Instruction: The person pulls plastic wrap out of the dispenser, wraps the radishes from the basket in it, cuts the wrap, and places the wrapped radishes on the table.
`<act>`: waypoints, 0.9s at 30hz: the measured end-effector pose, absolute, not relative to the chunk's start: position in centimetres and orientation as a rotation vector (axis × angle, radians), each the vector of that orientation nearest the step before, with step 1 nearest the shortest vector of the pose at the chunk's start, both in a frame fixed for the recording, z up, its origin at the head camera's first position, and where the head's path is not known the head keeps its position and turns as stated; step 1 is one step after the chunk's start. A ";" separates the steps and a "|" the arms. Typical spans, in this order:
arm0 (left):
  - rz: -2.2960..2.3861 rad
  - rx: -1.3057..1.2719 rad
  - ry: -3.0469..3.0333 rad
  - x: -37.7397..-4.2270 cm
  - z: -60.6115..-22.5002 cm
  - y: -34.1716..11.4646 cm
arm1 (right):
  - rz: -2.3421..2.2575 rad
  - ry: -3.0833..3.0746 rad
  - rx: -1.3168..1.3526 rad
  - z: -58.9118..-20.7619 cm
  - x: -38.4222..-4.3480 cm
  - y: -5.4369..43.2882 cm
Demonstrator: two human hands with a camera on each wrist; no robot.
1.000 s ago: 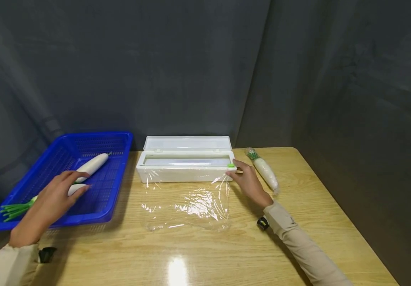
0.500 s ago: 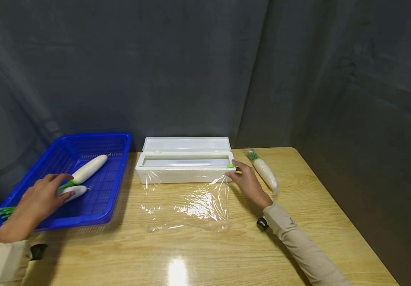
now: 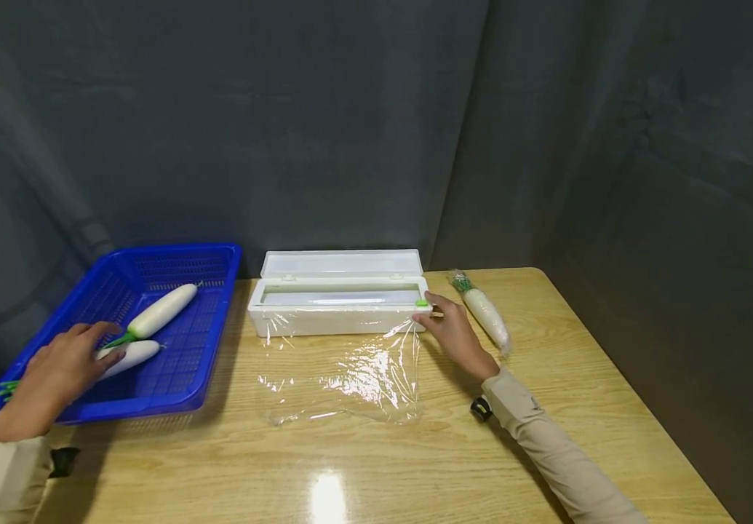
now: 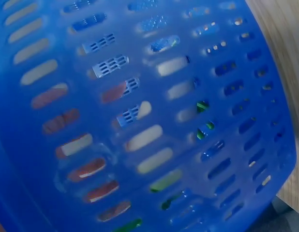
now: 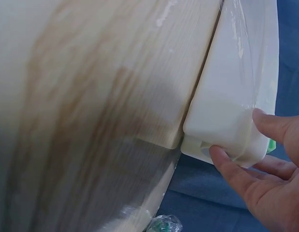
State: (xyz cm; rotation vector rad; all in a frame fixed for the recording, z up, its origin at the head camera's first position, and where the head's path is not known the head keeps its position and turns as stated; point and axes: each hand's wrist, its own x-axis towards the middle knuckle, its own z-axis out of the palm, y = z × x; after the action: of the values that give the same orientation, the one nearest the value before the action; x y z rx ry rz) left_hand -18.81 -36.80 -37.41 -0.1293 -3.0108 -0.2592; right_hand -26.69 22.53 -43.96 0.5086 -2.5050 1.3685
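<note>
My left hand [image 3: 62, 367] reaches into the blue basket [image 3: 215, 335], its thumb and fingers around the leaf end of the nearer white radish [image 3: 134, 355]. A second white radish [image 3: 165, 309] lies behind it. In the left wrist view the basket wall [image 4: 188, 145] hides most of this, with bits of fingers and radish showing through the slots. My right hand [image 3: 455, 335] holds the right end of a white cling film dispenser [image 3: 330, 320], beside its green slider [image 3: 421, 303]. Clear film [image 3: 343, 378] hangs from its front onto the table.
A radish wrapped in film [image 3: 486, 316] lies right of the dispenser, near the table's back edge. The dispenser's lid [image 3: 341, 263] is raised at the back. Dark curtains [image 3: 324, 124] stand behind and beside the wooden table [image 3: 252, 473].
My left hand has moved left along the nearer radish toward its leaves, uncovering more of the white root. The right hand has stayed at the dispenser's end.
</note>
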 end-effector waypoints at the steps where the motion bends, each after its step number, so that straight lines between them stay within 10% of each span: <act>1: -0.262 -0.111 -3.023 -18.8 -37.4 -36.9 | 1.365 -2.503 0.508 -44.0 -26.7 22.5; 27: -0.264 -0.039 -3.110 -18.9 -38.2 -37.5 | 1.357 -2.502 0.513 -44.0 -26.7 22.5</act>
State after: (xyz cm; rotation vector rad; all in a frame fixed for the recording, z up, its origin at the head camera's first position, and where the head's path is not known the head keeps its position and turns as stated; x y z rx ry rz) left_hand -18.88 -37.49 -38.23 -0.0392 -3.1100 -0.2642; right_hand -26.69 22.53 -44.03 0.5133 -2.5024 1.3566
